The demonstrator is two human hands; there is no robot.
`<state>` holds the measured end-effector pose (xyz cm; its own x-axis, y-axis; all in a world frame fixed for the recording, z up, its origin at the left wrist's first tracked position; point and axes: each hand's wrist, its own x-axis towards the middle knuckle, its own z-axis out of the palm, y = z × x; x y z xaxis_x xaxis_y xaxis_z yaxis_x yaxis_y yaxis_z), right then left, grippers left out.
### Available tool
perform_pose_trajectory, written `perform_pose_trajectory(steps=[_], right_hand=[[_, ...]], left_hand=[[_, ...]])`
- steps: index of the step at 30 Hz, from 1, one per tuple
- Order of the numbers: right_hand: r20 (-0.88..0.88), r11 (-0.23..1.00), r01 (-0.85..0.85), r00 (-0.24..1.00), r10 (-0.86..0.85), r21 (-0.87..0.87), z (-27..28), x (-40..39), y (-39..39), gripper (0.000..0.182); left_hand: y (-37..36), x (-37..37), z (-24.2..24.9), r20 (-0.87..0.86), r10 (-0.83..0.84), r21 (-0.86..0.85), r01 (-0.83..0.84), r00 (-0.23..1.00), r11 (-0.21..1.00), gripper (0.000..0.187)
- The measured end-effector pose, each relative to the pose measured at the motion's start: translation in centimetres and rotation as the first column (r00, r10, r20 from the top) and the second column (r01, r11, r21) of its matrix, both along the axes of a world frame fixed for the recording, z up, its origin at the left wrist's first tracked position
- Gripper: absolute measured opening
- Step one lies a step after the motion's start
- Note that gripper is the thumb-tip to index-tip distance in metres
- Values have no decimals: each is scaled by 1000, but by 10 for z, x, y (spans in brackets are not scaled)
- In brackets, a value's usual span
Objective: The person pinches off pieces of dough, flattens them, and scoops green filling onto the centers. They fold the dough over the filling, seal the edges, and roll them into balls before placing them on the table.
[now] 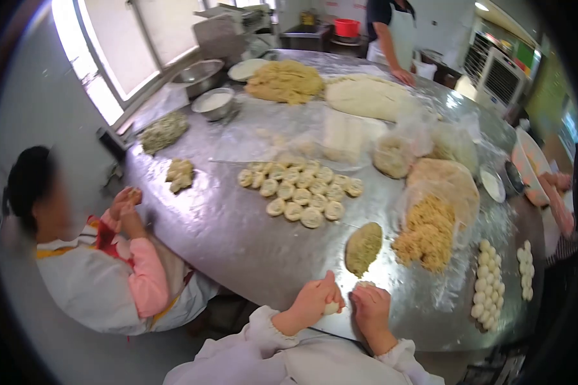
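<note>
My left hand [315, 300] is curled around a small piece of pale dough [331, 308] near the table's front edge. Just right of it, my right hand [371, 307] has its fingers bent together, with a small pale bit [365, 283] at the fingertips. Beyond my hands lies an oval greenish-brown mound [364, 249]. Crumbly orange-brown filling [428, 234] spills from a plastic bag to the right. Rows of small round dough pieces with spiral tops [300, 190] lie farther back.
A person [109, 269] sits at the left of the metal table [218, 218]. Another stands behind large dough slabs [369, 96]. At right, a person's hands touch a pink bowl [528, 168]. White dough balls [488, 285] lie at the right. Metal bowls [214, 104] stand back left.
</note>
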<state>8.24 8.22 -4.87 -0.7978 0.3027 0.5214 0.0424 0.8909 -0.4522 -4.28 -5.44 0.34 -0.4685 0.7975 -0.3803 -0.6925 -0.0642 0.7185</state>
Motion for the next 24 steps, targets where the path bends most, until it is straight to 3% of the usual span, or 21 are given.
perform_pose_trajectory(steps=[3,6,9,10,15,18,19,22,24], right_hand=[[83,998,29,996,-34,64,9,4,-2,20],[118,998,33,993,-26,-51,32,4,-4,21],[-47,987,36,998,-44,-159,45,3,-11,22],[-17,968,17,1000,-22,-251,48,2,-14,23],[-6,785,-124,988,152,-607,52,-7,-25,32],[-184,580,-272,961,207,-768,60,-15,-45,38],[-152,671,-228,974,171,-705,45,-17,-46,41],[11,688,-38,998,67,-725,35,-6,-36,43],[-137,447,-147,989,54,-882,31,-4,-35,44]], left_hand=[[4,-7,0,42,146,9,-146,988,989,55],[7,-8,11,67,241,-12,-240,968,971,54],[0,-12,-7,71,194,78,-199,978,977,54],[-1,-11,-6,52,198,56,-201,979,978,53],[8,2,-5,-114,286,18,-286,951,958,54],[19,17,-1,-259,331,26,-336,907,941,57],[22,24,-5,-248,319,20,-325,915,946,54],[21,33,8,-99,254,293,-216,962,932,49],[12,29,2,-73,137,314,-107,988,943,45]])
